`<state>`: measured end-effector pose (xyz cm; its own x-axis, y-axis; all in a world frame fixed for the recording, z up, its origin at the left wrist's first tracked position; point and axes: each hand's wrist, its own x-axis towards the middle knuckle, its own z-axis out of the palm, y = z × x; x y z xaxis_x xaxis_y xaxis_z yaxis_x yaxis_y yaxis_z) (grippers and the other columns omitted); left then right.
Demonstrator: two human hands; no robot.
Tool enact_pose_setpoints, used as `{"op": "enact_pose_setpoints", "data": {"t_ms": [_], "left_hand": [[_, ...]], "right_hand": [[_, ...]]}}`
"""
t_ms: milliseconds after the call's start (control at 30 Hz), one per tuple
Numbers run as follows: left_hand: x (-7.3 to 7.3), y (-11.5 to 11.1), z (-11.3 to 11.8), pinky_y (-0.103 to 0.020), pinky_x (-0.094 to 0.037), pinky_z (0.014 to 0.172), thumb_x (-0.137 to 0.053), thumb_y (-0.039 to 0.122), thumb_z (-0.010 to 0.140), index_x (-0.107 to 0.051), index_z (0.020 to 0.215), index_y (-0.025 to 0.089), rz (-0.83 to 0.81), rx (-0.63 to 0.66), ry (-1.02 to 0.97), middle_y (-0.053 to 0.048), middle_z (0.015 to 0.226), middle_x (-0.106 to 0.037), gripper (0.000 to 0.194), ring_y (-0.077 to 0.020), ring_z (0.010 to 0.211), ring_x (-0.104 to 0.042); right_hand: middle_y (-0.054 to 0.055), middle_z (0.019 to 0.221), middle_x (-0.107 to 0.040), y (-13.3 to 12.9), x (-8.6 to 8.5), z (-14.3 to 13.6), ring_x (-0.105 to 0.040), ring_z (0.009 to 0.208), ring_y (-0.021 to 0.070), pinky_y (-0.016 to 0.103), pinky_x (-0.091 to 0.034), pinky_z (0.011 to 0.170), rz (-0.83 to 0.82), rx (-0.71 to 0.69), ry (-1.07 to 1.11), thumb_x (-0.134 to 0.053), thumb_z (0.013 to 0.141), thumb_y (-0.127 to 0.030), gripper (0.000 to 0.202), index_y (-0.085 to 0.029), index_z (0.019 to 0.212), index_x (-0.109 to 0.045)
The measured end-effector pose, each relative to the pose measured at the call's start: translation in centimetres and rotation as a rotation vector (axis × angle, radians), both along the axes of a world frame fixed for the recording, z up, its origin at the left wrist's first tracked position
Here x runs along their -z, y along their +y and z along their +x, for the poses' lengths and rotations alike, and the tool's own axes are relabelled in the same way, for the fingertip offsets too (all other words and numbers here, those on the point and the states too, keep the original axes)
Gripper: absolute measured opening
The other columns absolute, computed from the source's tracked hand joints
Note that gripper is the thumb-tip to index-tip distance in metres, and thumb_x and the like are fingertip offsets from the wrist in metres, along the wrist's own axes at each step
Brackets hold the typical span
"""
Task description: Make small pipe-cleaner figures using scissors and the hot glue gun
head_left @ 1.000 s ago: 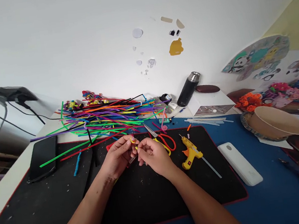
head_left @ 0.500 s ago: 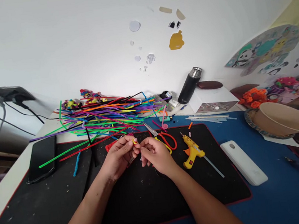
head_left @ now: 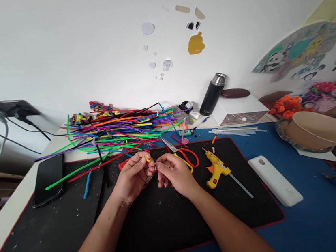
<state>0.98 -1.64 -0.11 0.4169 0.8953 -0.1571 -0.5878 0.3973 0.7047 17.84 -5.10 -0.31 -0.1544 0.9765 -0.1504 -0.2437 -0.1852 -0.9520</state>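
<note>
Above the black mat (head_left: pixel 165 228) my two hands meet, fingertips close together. My left hand (head_left: pixel 135 174) pinches a small yellow and red piece (head_left: pixel 148 158) between thumb and forefinger. The fingers of my right hand (head_left: pixel 173 171) are pinched together just right of that piece; whatever is between them is too small to make out. Scissors (head_left: pixel 186 153) with red and yellow handles lie behind my right hand. Further right on the mat rests a yellow glue gun (head_left: pixel 217 171). Something red (head_left: pixel 123 164) shows behind my left hand.
Many coloured pipe cleaners (head_left: pixel 119 128) are heaped at the back. A phone (head_left: pixel 48 178) and a blue twisted piece (head_left: pixel 87 185) lie left. Rightward are a black flask (head_left: pixel 213 94), glue sticks (head_left: pixel 237 131), a white power bank (head_left: pixel 275 180) and a bowl (head_left: pixel 324 129).
The view has shifted slightly. My hands stay nearly in place, with the fingertips of my right hand slightly changed in position beside the small piece.
</note>
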Motion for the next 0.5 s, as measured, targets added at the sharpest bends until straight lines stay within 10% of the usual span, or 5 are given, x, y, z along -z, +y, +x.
{"op": "enact_pose_setpoints", "data": {"t_ms": [500], "left_hand": [[0.3,0.0,0.0,-0.018,-0.053,0.057,-0.089,0.024,0.081,-0.078,0.096,0.012,-0.052,0.004,0.011,-0.003,0.081,-0.07,0.022,-0.0104,0.063,-0.063]], "right_hand": [[-0.007,0.055,-0.058,-0.7,-1.6,0.0,-0.058,0.044,0.0117,0.022,-0.041,0.044,0.07,0.021,0.037,-0.074,0.088,-0.056,0.038,-0.02,0.087,-0.063]]}}
